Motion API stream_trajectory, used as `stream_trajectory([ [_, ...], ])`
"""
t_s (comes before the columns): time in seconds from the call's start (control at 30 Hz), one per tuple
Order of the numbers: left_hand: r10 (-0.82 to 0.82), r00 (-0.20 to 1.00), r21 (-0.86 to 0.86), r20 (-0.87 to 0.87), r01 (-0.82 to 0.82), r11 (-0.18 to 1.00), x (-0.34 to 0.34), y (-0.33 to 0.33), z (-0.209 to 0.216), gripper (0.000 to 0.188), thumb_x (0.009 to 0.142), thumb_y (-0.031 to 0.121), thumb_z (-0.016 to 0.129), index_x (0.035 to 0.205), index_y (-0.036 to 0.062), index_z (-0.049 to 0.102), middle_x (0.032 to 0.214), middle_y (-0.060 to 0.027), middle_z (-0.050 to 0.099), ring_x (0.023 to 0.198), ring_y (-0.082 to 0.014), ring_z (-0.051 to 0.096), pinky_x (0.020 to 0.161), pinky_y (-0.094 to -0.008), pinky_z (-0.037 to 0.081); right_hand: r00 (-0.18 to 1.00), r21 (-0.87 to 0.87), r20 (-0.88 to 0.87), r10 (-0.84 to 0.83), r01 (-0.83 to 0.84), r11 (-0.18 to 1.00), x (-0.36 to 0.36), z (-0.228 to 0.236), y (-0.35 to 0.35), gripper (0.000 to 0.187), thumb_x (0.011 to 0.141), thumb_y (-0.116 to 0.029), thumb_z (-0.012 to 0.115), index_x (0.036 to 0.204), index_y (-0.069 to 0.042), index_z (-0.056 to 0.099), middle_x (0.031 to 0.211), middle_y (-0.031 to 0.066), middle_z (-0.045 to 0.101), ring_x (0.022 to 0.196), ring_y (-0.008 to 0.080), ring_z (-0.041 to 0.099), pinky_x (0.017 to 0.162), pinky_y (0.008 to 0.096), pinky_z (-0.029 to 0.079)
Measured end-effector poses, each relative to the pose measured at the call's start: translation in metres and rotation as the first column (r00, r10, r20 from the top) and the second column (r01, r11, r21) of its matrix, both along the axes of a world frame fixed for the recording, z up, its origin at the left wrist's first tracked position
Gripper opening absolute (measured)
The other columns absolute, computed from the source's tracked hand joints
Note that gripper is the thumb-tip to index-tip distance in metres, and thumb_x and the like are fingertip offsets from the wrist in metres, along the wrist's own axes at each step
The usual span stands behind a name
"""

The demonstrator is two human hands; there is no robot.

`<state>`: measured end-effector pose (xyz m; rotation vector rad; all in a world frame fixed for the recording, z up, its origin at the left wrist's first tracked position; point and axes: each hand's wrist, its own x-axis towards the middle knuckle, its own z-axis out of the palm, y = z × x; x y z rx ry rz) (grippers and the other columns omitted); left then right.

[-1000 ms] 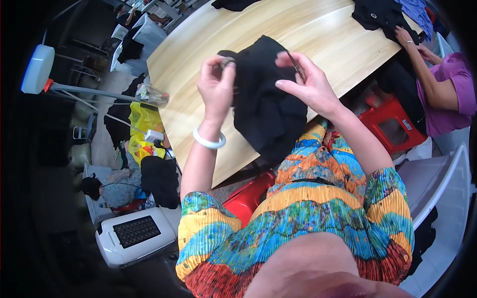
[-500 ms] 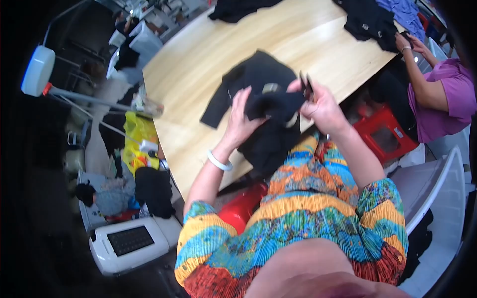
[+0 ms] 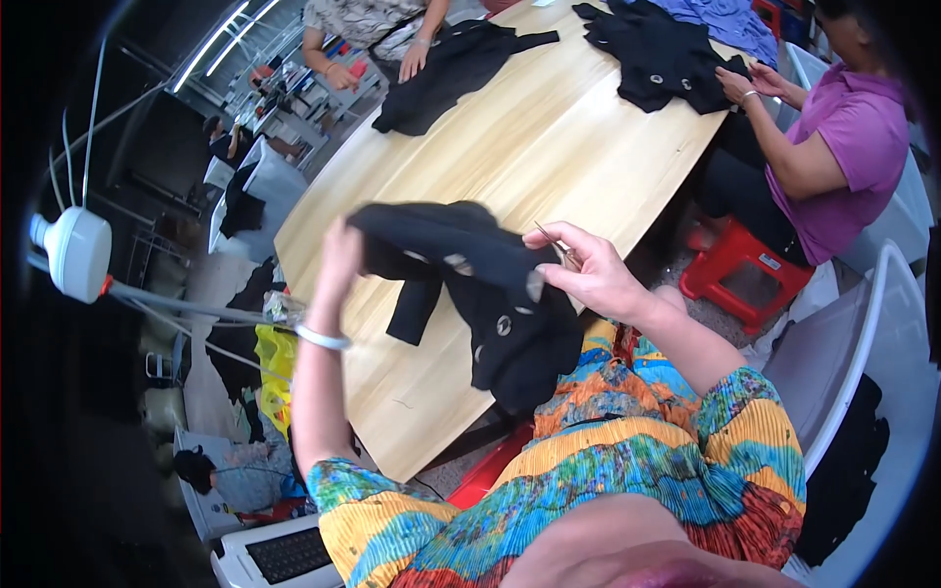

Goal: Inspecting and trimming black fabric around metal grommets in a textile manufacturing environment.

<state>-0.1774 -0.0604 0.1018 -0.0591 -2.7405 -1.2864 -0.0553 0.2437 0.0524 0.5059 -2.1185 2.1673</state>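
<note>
From my end I see the left hand [image 3: 340, 257], blurred, its grip closed around one end of a black garment [image 3: 498, 284], partly raised above the tabletop [image 3: 417, 181], its lower part over the near edge by the lap. The right hand's [image 3: 596, 274] grip is clenched on small snips [image 3: 564, 253]; I cannot tell whether its thumb also pinches the cloth. A co-worker [image 3: 833, 137] sits to the right.

- Your left hand [image 3: 340, 260] blurs where it meets the black garment [image 3: 515, 338].
- Your right hand [image 3: 600, 276] partly hides a slim metal tool [image 3: 564, 252].
- The top edge cuts off the person [image 3: 368, 22] across the surface [image 3: 549, 137].
</note>
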Motion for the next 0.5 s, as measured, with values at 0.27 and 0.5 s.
stream_trajectory([
  [0.27, -0.085, 0.996, 0.552, -0.039, 0.092, 0.829, -0.143, 0.071, 0.147, 0.021, 0.087, 0.015, 0.034, 0.092, 0.0051, 0.052, 0.08, -0.0087, 0.058, 0.065, -0.0193, 0.057, 0.047, -0.0258, 0.05, 0.958, -0.009, 0.267, -0.105, 0.111, 0.994, 0.013, -0.03, 0.036, 0.028, 0.079, -0.01, 0.057, 0.104, 0.001, 0.051, 0.096, 0.0048, 0.055, 0.092, 0.0098, 0.051, 0.08, 0.0232, 0.041],
  [0.5, -0.07, 0.863, 0.594, -0.501, 0.402, 0.697, -0.233, 0.08, 0.316, 0.029, 0.09, 0.017, 0.036, 0.105, -0.0034, 0.049, 0.101, -0.0182, 0.054, 0.09, -0.0296, 0.054, 0.08, -0.0392, 0.046, 0.909, 0.034, 0.295, -0.294, 0.298, 0.954, 0.019, -0.041, 0.059, 0.022, 0.082, -0.008, 0.054, 0.102, -0.001, 0.051, 0.096, 0.0056, 0.057, 0.091, 0.0106, 0.053, 0.081, 0.0252, 0.041],
])
